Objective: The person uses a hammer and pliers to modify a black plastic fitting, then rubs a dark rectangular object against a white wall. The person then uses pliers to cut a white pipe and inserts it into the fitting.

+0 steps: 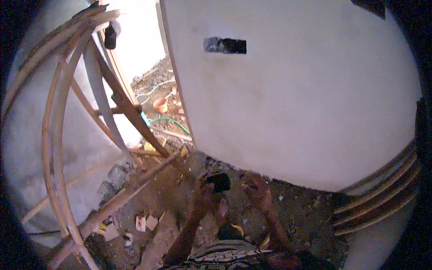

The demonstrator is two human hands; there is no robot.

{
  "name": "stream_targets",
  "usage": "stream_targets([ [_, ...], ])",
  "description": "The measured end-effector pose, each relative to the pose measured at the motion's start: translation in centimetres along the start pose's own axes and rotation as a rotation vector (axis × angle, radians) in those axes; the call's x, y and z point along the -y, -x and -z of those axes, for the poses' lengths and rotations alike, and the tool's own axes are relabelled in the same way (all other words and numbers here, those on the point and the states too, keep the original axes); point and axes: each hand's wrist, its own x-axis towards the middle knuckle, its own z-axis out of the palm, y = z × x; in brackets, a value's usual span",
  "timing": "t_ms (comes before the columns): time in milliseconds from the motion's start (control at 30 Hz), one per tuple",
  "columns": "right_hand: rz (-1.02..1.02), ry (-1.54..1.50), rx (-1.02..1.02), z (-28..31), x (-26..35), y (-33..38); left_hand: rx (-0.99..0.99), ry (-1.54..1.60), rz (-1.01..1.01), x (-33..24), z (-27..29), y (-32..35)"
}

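- Grey plastered wall (pixel 292 103) fills most of the view, smooth and pale, with a dark rectangular slot (pixel 224 45) cut into it near the top.
- Bare dirt floor (pixel 306 211) strewn with rubble and small scraps runs along the foot of that wall.
- On the left stands a scaffold of bent wooden poles (pixel 58 148), some upright and some leaning, with one long pole slanting down across the floor.
- Through the bright doorway (pixel 144 40) between scaffold and wall lies open ground with an orange clay pot (pixel 160 105) and a green hose (pixel 171 120) near it.
- The left hand (pixel 204 195) is raised in front of the person and its fingers are closed around a small black block-shaped object (pixel 219 182), which sits at the top of that hand, just short of the base of the wall.
- The right hand (pixel 257 189) is held just beside the object, apart from it, fingers loosely curled and holding nothing that can be seen.
- Both forearms come up from the lower edge, over striped cloth (pixel 225 254) at the person's waist.
- A bare foot (pixel 222 209) shows on the floor below the hands.
- Stacked wooden slats (pixel 378 198) curve along the right edge.
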Motion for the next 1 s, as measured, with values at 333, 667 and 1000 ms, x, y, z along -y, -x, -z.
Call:
stream_targets([
  [333,0.335,-0.040,-0.187,-0.7,0.2,-33.5,-0.120,0.163,-0.276,-3.8,1.2,-34.7],
  [667,0.430,0.010,-0.541,-3.4,6.6,-53.2,-0.028,0.113,-0.469,-13.1,-1.2,-56.0],
  [1000,0.522,0.033,-0.625,-5.0,6.7,-55.7,-0.001,0.013,-0.428,-13.4,-0.1,-59.6],
])
